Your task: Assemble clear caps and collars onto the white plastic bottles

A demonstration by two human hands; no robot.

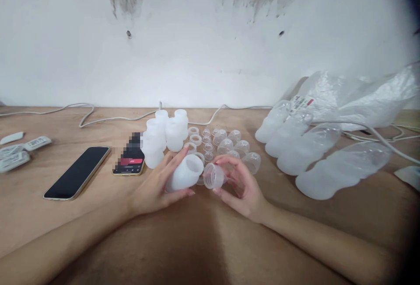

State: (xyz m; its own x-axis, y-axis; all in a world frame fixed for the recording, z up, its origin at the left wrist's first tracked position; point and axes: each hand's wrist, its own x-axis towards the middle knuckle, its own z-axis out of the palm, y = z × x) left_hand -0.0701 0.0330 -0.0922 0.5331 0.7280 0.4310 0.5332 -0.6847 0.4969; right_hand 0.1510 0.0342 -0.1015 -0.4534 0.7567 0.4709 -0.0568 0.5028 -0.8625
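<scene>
My left hand [154, 189] is wrapped round a small white plastic bottle [184, 174], held on its side with its mouth to the right. My right hand [241, 186] grips a small clear plastic cap [214, 175], its open end facing the bottle's mouth a little apart from it. Just behind the hands stand several more white bottles [166, 134], with white rings [195, 140] and clear domed caps [234, 145] laid out on the wooden table [203, 241].
Two phones lie to the left, a large dark one [77, 172] and a smaller one [130, 159]. Clear bags of parts [315, 154] lie at the right, a big plastic bag [361, 97] behind them. White cables [98, 116] run along the wall. Small white devices [19, 147] sit far left.
</scene>
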